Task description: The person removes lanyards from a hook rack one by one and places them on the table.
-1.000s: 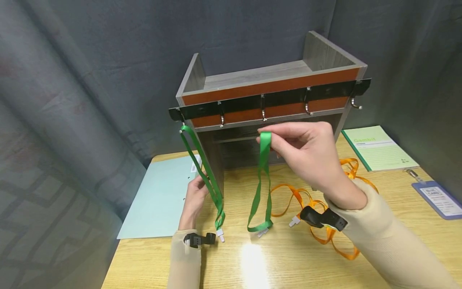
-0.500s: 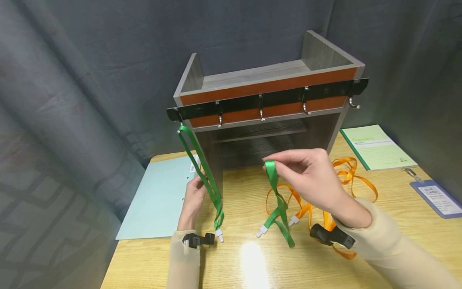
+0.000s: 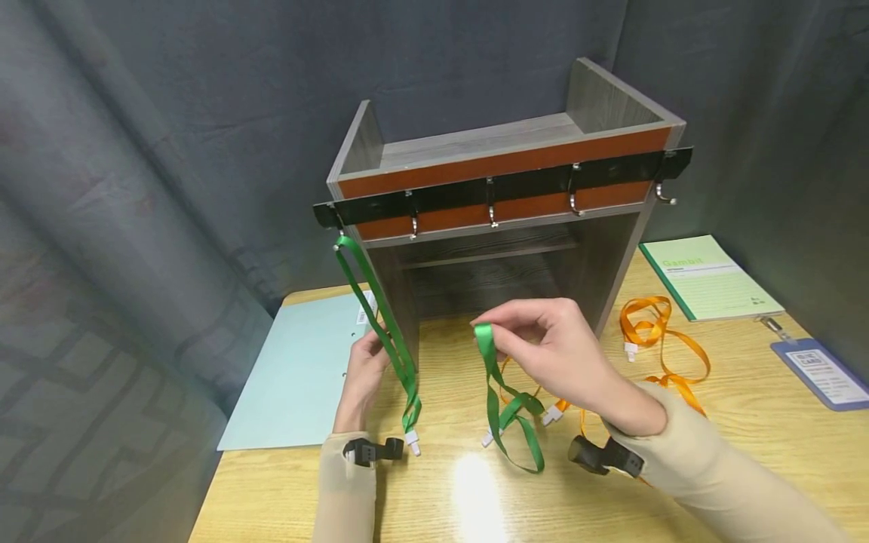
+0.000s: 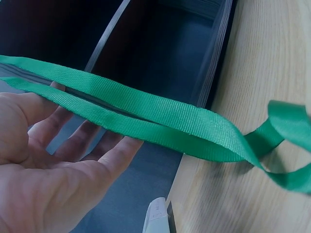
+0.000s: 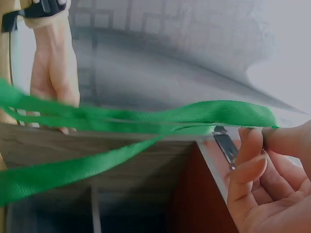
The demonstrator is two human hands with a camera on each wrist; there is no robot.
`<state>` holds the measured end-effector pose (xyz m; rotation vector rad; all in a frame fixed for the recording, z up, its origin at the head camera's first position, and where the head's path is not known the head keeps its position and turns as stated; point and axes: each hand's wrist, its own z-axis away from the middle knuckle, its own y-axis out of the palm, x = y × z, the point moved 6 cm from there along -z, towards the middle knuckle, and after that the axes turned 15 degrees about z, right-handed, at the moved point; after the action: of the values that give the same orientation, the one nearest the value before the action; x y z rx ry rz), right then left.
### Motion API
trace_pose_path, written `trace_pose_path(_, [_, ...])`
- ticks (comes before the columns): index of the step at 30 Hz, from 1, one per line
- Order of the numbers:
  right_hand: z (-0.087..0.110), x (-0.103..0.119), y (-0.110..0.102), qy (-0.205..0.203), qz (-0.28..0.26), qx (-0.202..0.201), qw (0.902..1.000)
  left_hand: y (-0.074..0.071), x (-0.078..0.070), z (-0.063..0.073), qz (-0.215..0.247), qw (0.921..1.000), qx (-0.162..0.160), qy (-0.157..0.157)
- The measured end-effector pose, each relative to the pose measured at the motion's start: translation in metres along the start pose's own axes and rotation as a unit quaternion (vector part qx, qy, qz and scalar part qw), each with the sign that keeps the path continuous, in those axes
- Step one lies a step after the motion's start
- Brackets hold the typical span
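Observation:
One green lanyard (image 3: 405, 366) hangs by its loop from the leftmost hook, its white clip low over the tabletop. My left hand (image 3: 366, 366) is beside that strap, fingers loosely bent; in the left wrist view the green strap (image 4: 160, 110) crosses in front of the fingertips. Between thumb and fingertips, my right hand (image 3: 557, 351) pinches the top of a second green lanyard (image 3: 491, 363), which dangles in a twisted loop. In the right wrist view this lanyard (image 5: 228, 111) stretches away from the pinch. Its white clip is low near the table, partly behind the strap.
A grey wooden cabinet (image 3: 475, 151) carries a black hook rail (image 3: 448, 197) with several metal hooks. Orange lanyards (image 3: 645, 332) lie behind and right of my right hand. At right are a green notebook (image 3: 706, 275) and a blue badge holder (image 3: 818, 369); a pale blue folder (image 3: 292, 369) lies left.
My right hand has come down from near the hooks, then shifted left, with the green lanyard; its loop now sags lower, near the table. My left hand stays beside the hanging lanyard.

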<state>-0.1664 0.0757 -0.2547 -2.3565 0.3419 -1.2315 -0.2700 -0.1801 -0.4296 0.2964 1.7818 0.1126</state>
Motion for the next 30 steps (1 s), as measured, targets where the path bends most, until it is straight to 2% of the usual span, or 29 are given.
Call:
trace_pose_path(8, [0.001, -0.006, 0.021, 0.008, -0.046, 0.036, 0.9982, -0.001, 0.000, 0.000, 0.004, 0.9999, 0.004, -0.015])
trace_pose_path(11, [0.001, -0.016, 0.025, 0.032, -0.057, 0.047, 0.9967, 0.000, -0.002, 0.000, 0.009, 0.9997, 0.004, -0.020])
trace_pose_path(14, [0.004, -0.031, 0.028, 0.066, -0.056, 0.056, 0.9947, 0.006, -0.012, 0.003, 0.003, 0.9997, 0.003, -0.024])
trace_pose_path(18, [0.011, -0.048, 0.035, 0.094, -0.068, 0.079, 0.9901, 0.012, -0.023, 0.007, -0.007, 0.9996, 0.003, -0.025])
trace_pose_path(27, [0.035, -0.071, 0.054, 0.134, -0.094, 0.152, 0.9747, 0.013, -0.024, 0.007, 0.005, 0.9998, 0.011, -0.019])
trace_pose_path(30, [0.040, -0.075, 0.056, 0.130, -0.079, 0.162, 0.9750, 0.013, -0.024, 0.007, 0.004, 0.9998, 0.011, -0.017])
